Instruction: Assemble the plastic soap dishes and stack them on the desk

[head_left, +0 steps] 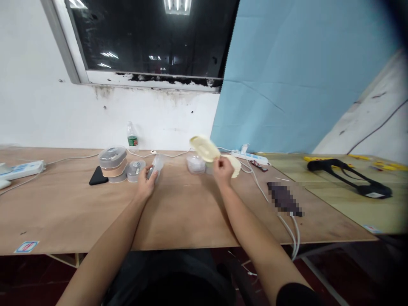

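My left hand (147,182) is closed around a translucent plastic container piece (158,163), tilted on its side just above the table. In my right hand (222,171), a pale yellow oval plastic lid (204,148) is pinched by its near edge and tilted up off the table. Behind that hand lie more pale yellow pieces (234,165), partly hidden by it. Clear plastic bowls (195,164) sit between my hands, farther back. Left of my left hand is a small round container with a clear grey lid (135,169), beside a stack of lidded oval containers (112,163).
A black phone-like object (98,176) lies left of the stack. A bottle (131,135) stands by the wall. Power strips (255,158) and white cables run along the back. On the right are a pixelated dark object (283,198) and a black strap frame (353,178).
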`<state>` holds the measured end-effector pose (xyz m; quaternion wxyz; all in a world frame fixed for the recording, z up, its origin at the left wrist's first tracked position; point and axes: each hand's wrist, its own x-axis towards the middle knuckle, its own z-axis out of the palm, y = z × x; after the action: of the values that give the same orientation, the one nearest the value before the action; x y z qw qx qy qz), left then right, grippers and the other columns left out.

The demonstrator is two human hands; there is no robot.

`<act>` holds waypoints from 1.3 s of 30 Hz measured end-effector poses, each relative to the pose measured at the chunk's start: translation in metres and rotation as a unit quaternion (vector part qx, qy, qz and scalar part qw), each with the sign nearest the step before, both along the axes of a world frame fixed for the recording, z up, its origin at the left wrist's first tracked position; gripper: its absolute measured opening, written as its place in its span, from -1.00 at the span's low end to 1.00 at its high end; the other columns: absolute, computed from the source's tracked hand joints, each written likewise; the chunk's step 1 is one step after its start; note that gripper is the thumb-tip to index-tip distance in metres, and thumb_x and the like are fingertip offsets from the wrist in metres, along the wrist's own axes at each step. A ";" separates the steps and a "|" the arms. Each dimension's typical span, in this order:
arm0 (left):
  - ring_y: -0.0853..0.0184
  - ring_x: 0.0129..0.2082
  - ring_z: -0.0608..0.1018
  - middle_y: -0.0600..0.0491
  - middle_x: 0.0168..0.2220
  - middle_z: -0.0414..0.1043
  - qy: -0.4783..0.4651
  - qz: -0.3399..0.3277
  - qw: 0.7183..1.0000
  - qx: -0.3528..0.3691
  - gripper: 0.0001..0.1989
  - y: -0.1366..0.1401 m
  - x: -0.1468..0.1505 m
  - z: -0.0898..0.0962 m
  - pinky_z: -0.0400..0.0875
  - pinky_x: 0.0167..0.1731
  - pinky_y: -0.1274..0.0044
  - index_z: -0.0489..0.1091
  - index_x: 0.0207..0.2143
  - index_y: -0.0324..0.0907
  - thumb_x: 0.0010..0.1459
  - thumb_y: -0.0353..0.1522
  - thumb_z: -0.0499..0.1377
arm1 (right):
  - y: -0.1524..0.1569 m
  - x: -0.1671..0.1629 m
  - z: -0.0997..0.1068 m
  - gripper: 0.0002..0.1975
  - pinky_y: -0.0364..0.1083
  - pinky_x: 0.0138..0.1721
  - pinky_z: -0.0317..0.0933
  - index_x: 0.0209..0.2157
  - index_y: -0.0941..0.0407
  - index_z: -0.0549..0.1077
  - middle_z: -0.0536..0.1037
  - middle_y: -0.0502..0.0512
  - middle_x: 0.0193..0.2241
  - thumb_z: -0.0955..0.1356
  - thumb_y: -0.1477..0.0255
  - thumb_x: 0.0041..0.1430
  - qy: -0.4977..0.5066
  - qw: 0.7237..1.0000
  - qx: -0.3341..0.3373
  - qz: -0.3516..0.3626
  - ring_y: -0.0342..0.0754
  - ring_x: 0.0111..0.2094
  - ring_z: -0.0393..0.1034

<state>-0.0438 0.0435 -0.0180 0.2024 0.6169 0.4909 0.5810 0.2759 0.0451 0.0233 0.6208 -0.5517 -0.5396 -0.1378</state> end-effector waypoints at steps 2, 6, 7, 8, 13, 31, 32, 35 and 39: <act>0.17 -0.10 0.48 -0.10 -0.07 0.42 0.028 -0.016 0.999 0.007 -0.45 -0.003 0.002 0.001 0.36 -0.08 0.37 0.32 0.02 -0.22 0.11 -0.03 0.12 | 0.009 0.034 0.005 -0.71 -0.06 -0.35 0.35 -0.24 0.15 0.32 0.47 0.11 -0.43 0.20 0.20 0.23 0.148 0.986 0.058 -0.057 -0.06 -0.43 0.42; 0.14 -0.06 0.46 -0.08 -0.05 0.41 0.108 -0.043 0.993 0.020 -0.47 -0.010 0.007 0.005 0.32 -0.02 0.34 0.33 0.01 -0.19 0.09 -0.05 0.15 | 0.020 0.093 -0.001 -0.56 -0.07 -0.47 0.36 0.05 0.16 0.09 0.45 0.23 -0.23 0.20 0.23 0.22 0.304 0.941 0.119 -0.085 -0.04 -0.42 0.48; 0.14 -0.06 0.45 -0.07 -0.05 0.40 0.118 -0.045 0.992 0.024 -0.48 -0.011 0.008 0.006 0.32 -0.02 0.33 0.33 0.01 -0.18 0.10 -0.05 0.15 | 0.021 0.103 -0.006 -0.53 -0.06 -0.45 0.37 0.06 0.17 0.08 0.45 0.26 -0.20 0.22 0.24 0.20 0.312 0.937 0.124 -0.100 -0.03 -0.40 0.49; 0.14 -0.05 0.45 -0.07 -0.04 0.40 0.124 -0.044 0.991 0.027 -0.48 -0.012 0.008 0.007 0.32 -0.02 0.33 0.33 0.00 -0.17 0.10 -0.05 0.15 | 0.022 0.111 -0.011 -0.52 -0.05 -0.40 0.38 0.06 0.18 0.10 0.45 0.27 -0.19 0.24 0.23 0.18 0.310 0.935 0.123 -0.119 -0.02 -0.36 0.49; 0.13 -0.07 0.46 -0.07 -0.06 0.41 0.121 -0.033 0.992 0.023 -0.49 -0.011 0.005 0.008 0.34 -0.03 0.32 0.34 -0.01 -0.17 0.09 -0.04 0.14 | 0.022 0.117 -0.030 -0.58 0.02 -0.19 0.32 -0.06 0.21 0.34 0.48 0.28 -0.17 0.26 0.20 0.16 0.187 0.964 0.051 -0.184 0.04 -0.23 0.43; 0.15 -0.06 0.45 -0.04 -0.08 0.40 0.133 -0.039 0.990 0.029 -0.53 -0.012 0.006 0.009 0.32 -0.02 0.35 0.36 -0.06 -0.15 0.08 -0.05 0.17 | 0.036 0.100 -0.050 -0.64 0.12 0.13 0.04 -0.16 0.19 0.47 0.34 0.31 -0.02 0.27 0.43 -0.03 -0.015 0.990 -0.080 -0.117 0.14 0.06 0.21; 0.15 -0.05 0.45 -0.04 -0.07 0.40 0.136 -0.041 0.990 0.028 -0.52 -0.012 0.006 0.009 0.32 -0.02 0.35 0.36 -0.06 -0.15 0.08 -0.04 0.17 | 0.037 0.100 -0.050 -0.64 0.11 0.13 0.04 -0.16 0.20 0.46 0.34 0.32 -0.02 0.28 0.42 -0.03 -0.010 0.990 -0.080 -0.115 0.14 0.06 0.21; 0.15 -0.04 0.44 -0.05 -0.06 0.39 0.139 -0.043 0.989 0.023 -0.51 -0.012 0.006 0.008 0.32 -0.02 0.35 0.36 -0.05 -0.15 0.07 -0.04 0.17 | 0.037 0.099 -0.051 -0.64 0.08 0.13 0.06 -0.15 0.21 0.43 0.36 0.32 -0.04 0.30 0.38 -0.02 0.002 0.990 -0.068 -0.122 0.12 0.05 0.22; 0.16 -0.05 0.45 -0.05 -0.07 0.39 0.135 -0.041 0.990 0.018 -0.51 -0.012 0.006 0.009 0.32 -0.02 0.34 0.36 -0.06 -0.15 0.07 -0.03 0.17 | 0.036 0.100 -0.051 -0.67 0.08 0.10 0.09 -0.18 0.19 0.38 0.38 0.31 -0.07 0.31 0.37 -0.02 0.025 0.989 -0.043 -0.137 0.12 0.04 0.22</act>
<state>-0.0375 0.0314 -0.0094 0.1467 0.7131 0.4770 0.4923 0.3763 0.0814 -0.0273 0.5850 -0.6500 -0.4488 -0.1842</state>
